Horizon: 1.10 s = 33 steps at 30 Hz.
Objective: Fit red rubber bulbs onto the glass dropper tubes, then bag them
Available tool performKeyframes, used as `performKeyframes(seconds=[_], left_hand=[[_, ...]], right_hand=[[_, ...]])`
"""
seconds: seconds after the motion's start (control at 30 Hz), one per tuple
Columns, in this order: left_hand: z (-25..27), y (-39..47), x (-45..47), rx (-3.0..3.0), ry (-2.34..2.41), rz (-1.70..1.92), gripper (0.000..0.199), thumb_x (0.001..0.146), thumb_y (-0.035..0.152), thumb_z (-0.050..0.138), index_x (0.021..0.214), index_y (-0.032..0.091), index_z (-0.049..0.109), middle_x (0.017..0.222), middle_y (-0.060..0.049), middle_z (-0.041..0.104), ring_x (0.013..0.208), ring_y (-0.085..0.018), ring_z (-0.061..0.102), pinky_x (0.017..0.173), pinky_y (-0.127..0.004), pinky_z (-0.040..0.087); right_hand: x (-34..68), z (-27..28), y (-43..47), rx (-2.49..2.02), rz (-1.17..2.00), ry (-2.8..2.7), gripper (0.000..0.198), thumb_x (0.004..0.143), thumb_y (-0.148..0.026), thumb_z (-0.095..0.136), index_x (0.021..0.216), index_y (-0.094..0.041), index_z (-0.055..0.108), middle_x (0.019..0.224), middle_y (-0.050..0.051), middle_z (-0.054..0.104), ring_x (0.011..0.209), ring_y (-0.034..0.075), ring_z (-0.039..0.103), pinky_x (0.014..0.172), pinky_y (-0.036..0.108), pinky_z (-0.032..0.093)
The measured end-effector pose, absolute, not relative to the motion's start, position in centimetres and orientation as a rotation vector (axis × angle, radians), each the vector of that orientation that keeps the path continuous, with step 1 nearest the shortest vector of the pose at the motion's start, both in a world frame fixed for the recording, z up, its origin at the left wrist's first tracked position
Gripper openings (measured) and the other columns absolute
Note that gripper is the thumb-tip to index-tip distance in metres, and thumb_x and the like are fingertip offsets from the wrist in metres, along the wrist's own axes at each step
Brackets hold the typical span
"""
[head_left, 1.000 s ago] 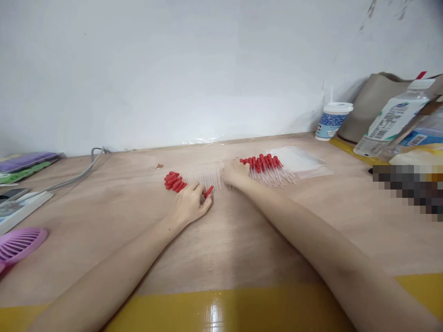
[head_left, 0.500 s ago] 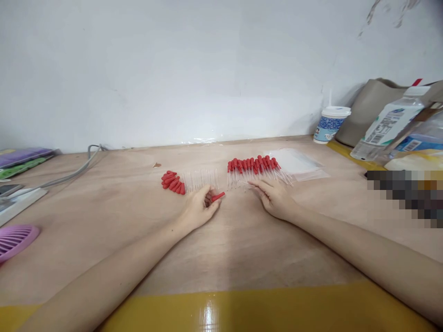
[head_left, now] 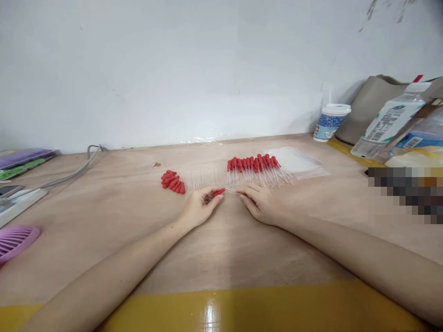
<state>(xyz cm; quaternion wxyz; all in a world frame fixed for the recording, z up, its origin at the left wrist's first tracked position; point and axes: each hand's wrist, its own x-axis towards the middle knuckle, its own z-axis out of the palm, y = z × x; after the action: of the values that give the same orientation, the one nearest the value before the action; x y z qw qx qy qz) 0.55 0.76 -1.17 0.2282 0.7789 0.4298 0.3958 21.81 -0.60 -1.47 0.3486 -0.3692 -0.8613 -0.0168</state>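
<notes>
Between the fingers of my left hand point(head_left: 202, 203) is a red rubber dropper bulb point(head_left: 218, 192), its open end facing right. My right hand point(head_left: 261, 203) pinches a thin clear glass tube point(head_left: 232, 190), whose left end meets the mouth of the bulb; whether it is inside I cannot tell. Beyond my left hand lie a heap of loose red bulbs point(head_left: 172, 181) and a row of bare clear tubes point(head_left: 200, 178). Behind my right hand, several droppers with red bulbs on clear tubes point(head_left: 254, 164) lie side by side.
A clear plastic bag point(head_left: 294, 159) lies behind the droppers. At the right stand a paper cup point(head_left: 331, 122), a plastic bottle point(head_left: 391, 120) and a grey container point(head_left: 360, 106). On the left are a grey cable point(head_left: 78, 173) and a purple slotted object point(head_left: 17, 240).
My right hand has moved left toward my left hand, bringing the glass tube to the red bulb. The bulb has tilted and risen slightly in my left hand.
</notes>
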Motion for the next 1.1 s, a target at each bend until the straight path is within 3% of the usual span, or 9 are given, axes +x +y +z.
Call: performKeyframes(seconds=[0.1,0.37,0.6,0.7,0.9,1.1], left_hand=[[-0.9,0.7,0.9,2.136,1.158,1.126,0.024,0.077,0.034,0.057,0.09,0.016,0.067,0.083,-0.006,0.068,0.072,-0.016,0.061,0.066,-0.027,0.049],[-1.1,1.1,1.4,1.749,1.02,1.129,0.027,0.071,0.035,0.064,0.086,0.012,0.066,0.065,-0.003,0.066,0.058,-0.013,0.061,0.06,-0.025,0.052],[-0.1,0.7,1.5,1.643,0.956,1.022,0.034,0.066,0.04,0.068,0.083,0.011,0.066,0.065,-0.004,0.068,0.057,-0.013,0.063,0.062,-0.029,0.054],[0.0,0.5,1.5,1.642,0.92,0.966,0.033,0.065,0.039,0.069,0.081,0.01,0.066,0.065,-0.005,0.067,0.056,-0.013,0.062,0.061,-0.028,0.054],[-0.4,0.5,1.6,1.692,0.977,0.902,0.029,0.066,0.033,0.069,0.083,0.009,0.067,0.065,-0.005,0.067,0.056,-0.012,0.062,0.06,-0.026,0.054],[-0.3,0.7,1.4,1.893,1.051,0.905,0.03,0.07,0.033,0.066,0.09,0.011,0.067,0.074,-0.007,0.07,0.066,-0.015,0.064,0.067,-0.029,0.053]], right_hand=[[21.8,-1.4,-0.7,-0.943,-0.014,-2.26,0.02,0.089,-0.021,0.039,0.099,-0.018,0.056,0.093,0.005,0.064,0.081,0.016,0.057,0.071,0.032,0.034],[21.8,-1.4,-0.6,-0.856,0.109,-2.23,0.019,0.088,-0.025,0.042,0.092,-0.018,0.059,0.075,0.001,0.063,0.066,0.012,0.053,0.068,0.029,0.032],[21.9,-1.2,-0.3,-0.853,0.197,-2.239,0.019,0.089,-0.025,0.042,0.092,-0.02,0.06,0.079,0.001,0.065,0.067,0.012,0.054,0.07,0.029,0.032],[22.5,-0.9,0.2,-0.817,0.086,-2.306,0.02,0.089,-0.025,0.042,0.092,-0.021,0.062,0.079,0.0,0.066,0.066,0.012,0.054,0.069,0.029,0.03],[23.0,-0.6,0.2,-0.776,-0.456,-2.443,0.026,0.086,-0.013,0.038,0.084,-0.018,0.064,0.068,0.001,0.061,0.055,0.011,0.045,0.065,0.031,0.025],[22.5,-1.4,0.3,-0.844,-0.251,-2.325,0.022,0.09,-0.022,0.038,0.092,-0.017,0.059,0.076,0.005,0.059,0.07,0.015,0.05,0.065,0.029,0.031]])
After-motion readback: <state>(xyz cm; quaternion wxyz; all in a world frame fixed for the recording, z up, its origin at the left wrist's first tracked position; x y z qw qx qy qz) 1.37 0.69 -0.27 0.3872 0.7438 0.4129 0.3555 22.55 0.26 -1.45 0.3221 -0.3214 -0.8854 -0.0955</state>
